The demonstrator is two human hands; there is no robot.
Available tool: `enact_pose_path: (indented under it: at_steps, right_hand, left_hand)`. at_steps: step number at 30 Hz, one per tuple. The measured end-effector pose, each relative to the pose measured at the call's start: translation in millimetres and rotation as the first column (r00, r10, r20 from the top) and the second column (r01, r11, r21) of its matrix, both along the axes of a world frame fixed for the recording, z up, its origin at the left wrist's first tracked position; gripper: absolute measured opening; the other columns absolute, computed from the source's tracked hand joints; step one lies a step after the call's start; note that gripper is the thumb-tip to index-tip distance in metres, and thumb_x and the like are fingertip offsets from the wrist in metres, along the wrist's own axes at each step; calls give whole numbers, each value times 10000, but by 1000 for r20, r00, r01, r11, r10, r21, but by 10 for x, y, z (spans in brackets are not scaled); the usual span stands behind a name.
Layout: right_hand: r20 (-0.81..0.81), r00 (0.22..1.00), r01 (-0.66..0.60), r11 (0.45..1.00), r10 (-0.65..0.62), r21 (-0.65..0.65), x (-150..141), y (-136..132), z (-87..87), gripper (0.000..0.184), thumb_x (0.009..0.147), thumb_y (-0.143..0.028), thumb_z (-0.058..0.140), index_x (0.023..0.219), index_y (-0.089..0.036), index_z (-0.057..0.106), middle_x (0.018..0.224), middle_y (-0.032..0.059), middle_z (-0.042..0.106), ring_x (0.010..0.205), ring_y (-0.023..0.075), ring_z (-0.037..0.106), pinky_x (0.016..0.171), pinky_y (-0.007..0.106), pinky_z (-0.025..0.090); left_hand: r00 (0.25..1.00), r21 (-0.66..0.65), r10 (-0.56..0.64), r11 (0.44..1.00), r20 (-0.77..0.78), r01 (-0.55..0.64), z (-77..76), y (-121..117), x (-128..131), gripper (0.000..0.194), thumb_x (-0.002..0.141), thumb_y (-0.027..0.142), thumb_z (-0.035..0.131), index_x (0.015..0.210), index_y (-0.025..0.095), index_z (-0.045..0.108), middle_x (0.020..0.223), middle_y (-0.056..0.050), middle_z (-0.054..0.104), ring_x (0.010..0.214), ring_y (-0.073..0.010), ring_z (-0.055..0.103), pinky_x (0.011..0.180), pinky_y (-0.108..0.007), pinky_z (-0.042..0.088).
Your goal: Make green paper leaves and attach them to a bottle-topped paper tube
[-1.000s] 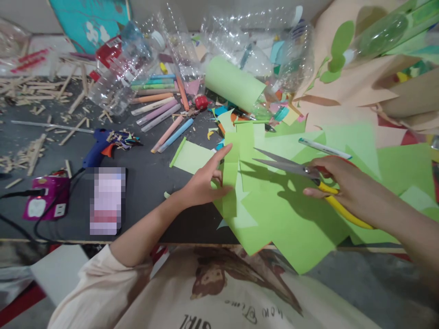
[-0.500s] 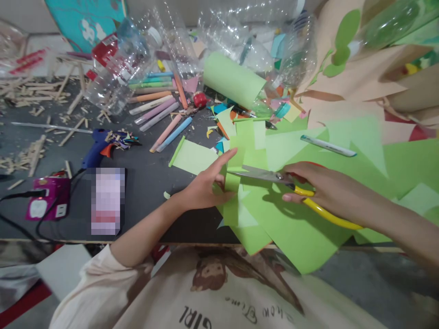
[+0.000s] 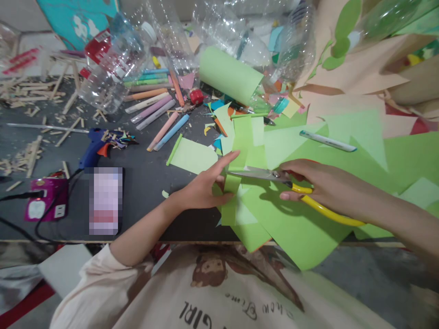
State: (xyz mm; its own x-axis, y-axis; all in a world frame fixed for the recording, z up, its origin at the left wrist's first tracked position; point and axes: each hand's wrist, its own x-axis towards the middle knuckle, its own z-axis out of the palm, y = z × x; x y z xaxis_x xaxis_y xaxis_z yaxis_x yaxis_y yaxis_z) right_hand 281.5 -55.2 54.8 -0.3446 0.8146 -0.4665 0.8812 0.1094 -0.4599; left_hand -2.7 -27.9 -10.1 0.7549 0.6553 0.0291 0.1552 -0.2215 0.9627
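My right hand (image 3: 313, 179) is wrapped round the yellow handles of a pair of scissors (image 3: 256, 173). The metal blades point left and lie nearly together across a light green paper strip (image 3: 232, 183). Thumb and fingers of my left hand (image 3: 205, 186) hold that strip at its left edge, close to the blade tips; part of the grip is hidden. Beneath both hands lie overlapping sheets of green paper (image 3: 302, 237). To the left, a pale green piece with a rolled edge (image 3: 194, 155) rests on the dark table.
Several coloured markers (image 3: 151, 112) lie beyond my left hand. A blue glue gun (image 3: 92, 148), a phone (image 3: 105, 201) and a purple box with a cable (image 3: 46, 198) are at the left. Plastic bottles (image 3: 113, 64) and a green paper-wrapped cylinder (image 3: 229, 75) stand behind.
The scissor blades have closed from slightly apart to nearly together on the paper strip. Both hands keep almost the same place; the view has shifted slightly.
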Motion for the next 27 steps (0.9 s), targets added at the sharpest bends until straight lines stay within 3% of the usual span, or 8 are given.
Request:
enact_pose_path:
  at_steps: [6, 14, 20, 27]
  right_hand:
    - [-17, 1000, -13, 1000, 13, -3, -1, 3, -23, 586, 822, -745, 474, 1053, -230, 634, 905, 99, 680, 782, 285, 632, 631, 356, 462]
    - [-24, 1000, -20, 999, 19, -26, -9, -6, -12, 542, 843, -730, 469, 1009, -232, 606, 917, 90, 671, 798, 287, 631, 635, 358, 459]
    - [-33, 999, -32, 999, 32, 2, -22, -15, -3, 534, 854, -735, 447, 983, -238, 594, 884, 88, 659, 781, 287, 629, 612, 349, 441]
    - [-27, 999, -39, 999, 39, 10, -25, -10, 8, 529, 862, -727, 440, 985, -236, 595, 874, 87, 659, 756, 277, 622, 604, 344, 434]
  left_hand:
    - [1000, -11, 11, 1000, -15, -11, 21, 4, 4, 815, 881, 316, 606, 1549, 362, 142, 1619, -119, 221, 772, -92, 581, 667, -264, 567]
    - [1000, 15, -6, 1000, 20, 5, 32, -8, 2, 822, 896, 248, 583, 1548, 396, 105, 1628, -117, 211, 760, -79, 604, 678, -240, 552]
    - [1000, 24, 3, 1000, 0, -3, 27, 1, -3, 810, 894, 278, 587, 1550, 370, 120, 1618, -116, 229, 854, -121, 627, 707, -257, 560]
    - [1000, 19, 1, 1000, 7, -1, 13, -8, 2, 784, 908, 348, 581, 1541, 405, 122, 1605, -111, 235, 712, -75, 553, 627, -254, 542]
